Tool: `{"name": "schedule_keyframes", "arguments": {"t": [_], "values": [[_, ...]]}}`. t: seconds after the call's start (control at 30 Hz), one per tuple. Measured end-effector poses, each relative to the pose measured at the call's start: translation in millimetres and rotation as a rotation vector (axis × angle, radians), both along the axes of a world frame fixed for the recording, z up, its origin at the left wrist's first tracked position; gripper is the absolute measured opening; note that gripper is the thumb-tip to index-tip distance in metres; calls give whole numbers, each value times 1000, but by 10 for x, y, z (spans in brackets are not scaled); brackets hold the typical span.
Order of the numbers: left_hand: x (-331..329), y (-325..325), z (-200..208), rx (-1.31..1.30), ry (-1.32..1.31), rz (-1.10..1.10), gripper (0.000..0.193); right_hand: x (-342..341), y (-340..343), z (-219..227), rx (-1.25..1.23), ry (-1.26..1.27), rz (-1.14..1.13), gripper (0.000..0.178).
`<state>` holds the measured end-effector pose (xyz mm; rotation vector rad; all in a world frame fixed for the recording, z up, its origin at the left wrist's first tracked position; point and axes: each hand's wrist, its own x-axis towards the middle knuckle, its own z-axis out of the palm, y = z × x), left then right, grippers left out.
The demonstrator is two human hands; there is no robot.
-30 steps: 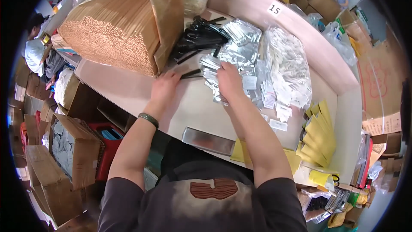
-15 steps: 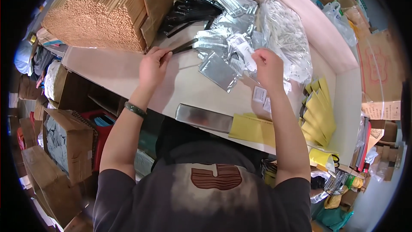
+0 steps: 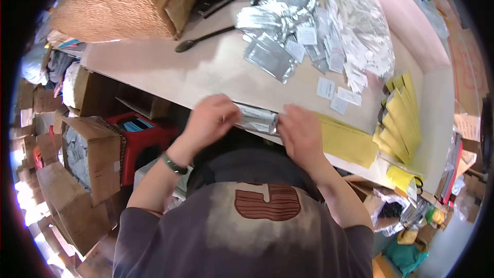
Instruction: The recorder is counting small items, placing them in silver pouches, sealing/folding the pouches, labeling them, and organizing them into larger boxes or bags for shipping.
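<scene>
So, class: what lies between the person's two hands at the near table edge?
In the head view, a silver foil pouch spans the gap; the left hand and right hand each grip one end.

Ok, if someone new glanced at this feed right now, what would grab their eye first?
Probably the two hands at the near edge of the table: the left hand and right hand are both on a silvery pouch there. Next, the heap of silver pouches and the bag of small white packets at the far side. Then the bright yellow envelopes at the right, and the big cardboard box of sticks at the far left.
</scene>
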<state>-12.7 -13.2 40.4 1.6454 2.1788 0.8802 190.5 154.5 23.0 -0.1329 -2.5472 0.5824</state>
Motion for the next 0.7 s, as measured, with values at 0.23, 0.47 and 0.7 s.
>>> {"name": "schedule_keyframes", "arguments": {"t": [0.23,0.47,0.7], "values": [[-840,548,902,420,485,160,11,195,-151,-232,176,-192,158,44],[-2328,702,1890,-387,740,544,17,180,-165,-203,68,-186,180,49],[-2937,244,1761,41,1092,396,27,341,9,79,-13,-314,15,44]]}}
